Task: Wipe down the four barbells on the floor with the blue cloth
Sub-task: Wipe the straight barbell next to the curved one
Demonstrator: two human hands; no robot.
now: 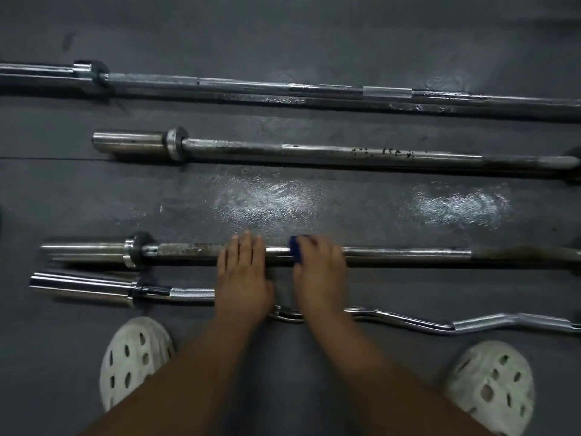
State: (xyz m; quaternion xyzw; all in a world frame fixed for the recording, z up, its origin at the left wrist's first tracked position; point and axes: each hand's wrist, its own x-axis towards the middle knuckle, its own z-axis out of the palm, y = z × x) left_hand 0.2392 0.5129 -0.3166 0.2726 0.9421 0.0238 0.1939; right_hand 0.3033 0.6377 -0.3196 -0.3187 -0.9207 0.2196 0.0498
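Right hand clamps the blue cloth around the third barbell. Left hand rests flat on it. Keep a full wrap and stroke end to end.

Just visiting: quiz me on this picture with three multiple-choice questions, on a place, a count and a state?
1. Which bar is the blue cloth on? A) farthest B) second nearest the shoes C) nearest
2. How many barbells lie on the floor? A) two B) four C) six
3. The left hand is: A) resting flat on a bar B) lifting a bar C) holding the cloth
Answers: 1 B, the right hand holds it on the second-nearest bar; 2 B, four lie parallel; 3 A, its fingers lie straight over the bar.
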